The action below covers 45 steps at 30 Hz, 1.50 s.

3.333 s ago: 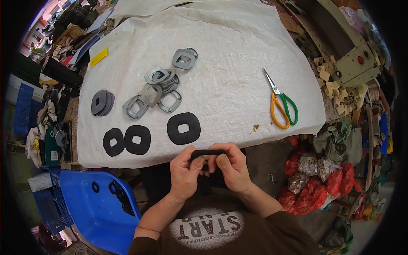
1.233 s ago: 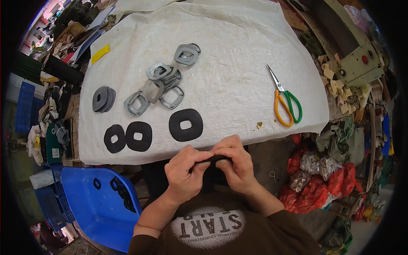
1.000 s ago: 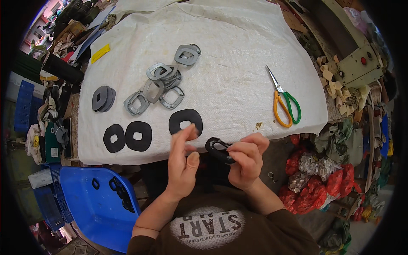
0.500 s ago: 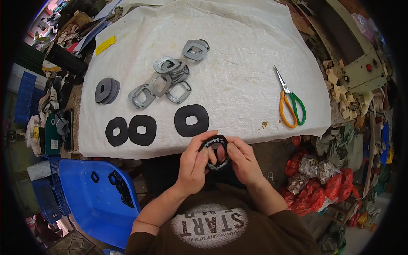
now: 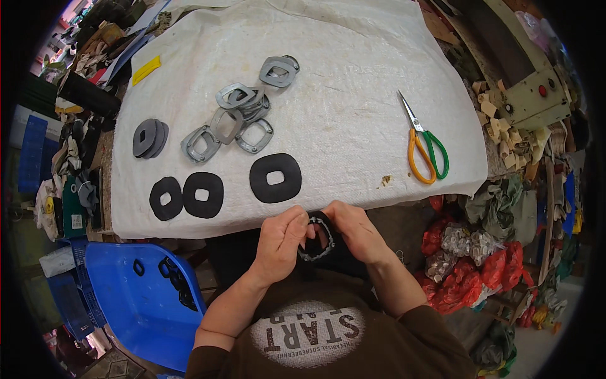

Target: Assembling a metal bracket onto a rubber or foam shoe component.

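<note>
Just off the near edge of the table, my left hand [image 5: 279,245] and my right hand [image 5: 356,232] both grip a small rounded frame wrapped in black material [image 5: 334,235], one on each side. A pale, ragged band runs round its inner edge. My left fingers are pinched on its upper left; my right fingers are closed along its upper right, partly hidden. On the table ahead lie three flat black rounded-square pads with square holes, the nearest being this black pad [image 5: 276,192]. Beyond them is a loose heap of grey rounded frames [image 5: 227,125].
A stack of dark grey pads [image 5: 145,139] and a yellow strip [image 5: 146,70] lie at the left. Scissors [image 5: 418,142] with orange and green handles rest at the right. Below left, a blue tub [image 5: 120,297] holds several black rings. Red bags [image 5: 464,287] sit below right.
The frame has turned a little in my hands, and my right hand has shifted up along its edge. The whole view has swung slightly; the things on the table lie as before.
</note>
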Each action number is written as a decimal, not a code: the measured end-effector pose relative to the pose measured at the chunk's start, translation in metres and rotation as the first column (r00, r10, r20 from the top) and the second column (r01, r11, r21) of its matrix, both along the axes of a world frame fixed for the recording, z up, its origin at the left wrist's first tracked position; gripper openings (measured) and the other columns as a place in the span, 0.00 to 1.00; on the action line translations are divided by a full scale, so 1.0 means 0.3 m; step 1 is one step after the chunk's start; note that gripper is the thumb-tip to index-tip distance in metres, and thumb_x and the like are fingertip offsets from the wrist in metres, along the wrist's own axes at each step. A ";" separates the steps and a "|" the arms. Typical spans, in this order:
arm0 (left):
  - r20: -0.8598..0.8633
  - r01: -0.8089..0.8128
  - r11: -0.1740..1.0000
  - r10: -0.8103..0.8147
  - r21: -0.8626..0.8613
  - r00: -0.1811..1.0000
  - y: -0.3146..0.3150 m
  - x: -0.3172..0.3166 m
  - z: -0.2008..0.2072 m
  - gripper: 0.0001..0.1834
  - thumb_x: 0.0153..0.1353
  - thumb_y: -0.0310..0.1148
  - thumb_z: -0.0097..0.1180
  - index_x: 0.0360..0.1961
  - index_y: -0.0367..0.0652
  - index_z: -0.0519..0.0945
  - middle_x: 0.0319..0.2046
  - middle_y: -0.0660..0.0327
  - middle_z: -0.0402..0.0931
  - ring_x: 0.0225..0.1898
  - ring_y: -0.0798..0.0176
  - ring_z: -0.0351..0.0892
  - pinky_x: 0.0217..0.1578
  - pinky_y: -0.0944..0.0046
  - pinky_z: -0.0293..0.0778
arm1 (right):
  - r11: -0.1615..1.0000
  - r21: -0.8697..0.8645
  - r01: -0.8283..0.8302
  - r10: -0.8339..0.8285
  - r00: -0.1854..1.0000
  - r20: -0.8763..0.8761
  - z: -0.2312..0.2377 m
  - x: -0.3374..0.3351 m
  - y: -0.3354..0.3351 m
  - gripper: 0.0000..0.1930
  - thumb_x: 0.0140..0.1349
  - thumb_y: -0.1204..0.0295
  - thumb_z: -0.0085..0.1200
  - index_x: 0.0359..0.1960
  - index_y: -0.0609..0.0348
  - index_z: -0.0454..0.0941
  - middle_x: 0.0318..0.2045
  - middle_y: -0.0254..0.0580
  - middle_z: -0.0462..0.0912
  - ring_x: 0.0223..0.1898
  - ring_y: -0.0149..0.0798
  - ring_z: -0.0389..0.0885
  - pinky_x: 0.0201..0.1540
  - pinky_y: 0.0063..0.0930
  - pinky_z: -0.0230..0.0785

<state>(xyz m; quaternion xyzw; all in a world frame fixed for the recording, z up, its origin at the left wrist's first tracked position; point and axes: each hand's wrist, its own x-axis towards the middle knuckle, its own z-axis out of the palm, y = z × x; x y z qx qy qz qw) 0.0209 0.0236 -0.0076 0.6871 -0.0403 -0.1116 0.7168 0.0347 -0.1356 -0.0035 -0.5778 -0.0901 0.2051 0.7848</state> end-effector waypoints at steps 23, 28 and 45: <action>0.078 -0.352 0.933 0.357 -0.075 0.931 -0.078 -0.035 0.015 0.17 0.65 0.37 0.38 0.22 0.38 0.68 0.15 0.66 0.65 0.15 0.77 0.60 0.17 0.76 0.58 | 0.903 -0.193 0.384 -0.329 0.907 0.263 -0.068 -0.072 0.077 0.12 0.65 0.70 0.34 0.33 0.65 0.69 0.20 0.34 0.72 0.20 0.23 0.65 0.23 0.17 0.58; -0.055 0.055 0.987 -0.064 -0.153 0.996 0.002 0.019 0.034 0.16 0.65 0.33 0.32 0.25 0.36 0.69 0.15 0.65 0.65 0.16 0.75 0.62 0.18 0.74 0.60 | 0.883 -0.384 0.269 -0.084 0.896 0.436 -0.046 -0.022 0.016 0.12 0.64 0.70 0.37 0.27 0.64 0.68 0.17 0.38 0.71 0.18 0.30 0.70 0.22 0.24 0.61; -0.046 -0.392 0.894 0.391 -0.218 0.919 -0.077 -0.038 -0.079 0.12 0.63 0.33 0.39 0.24 0.38 0.64 0.16 0.65 0.63 0.20 0.75 0.60 0.22 0.73 0.60 | 0.957 -0.103 0.270 -0.263 0.962 0.075 -0.077 -0.055 0.091 0.13 0.65 0.67 0.35 0.25 0.61 0.64 0.16 0.32 0.67 0.17 0.21 0.61 0.19 0.16 0.55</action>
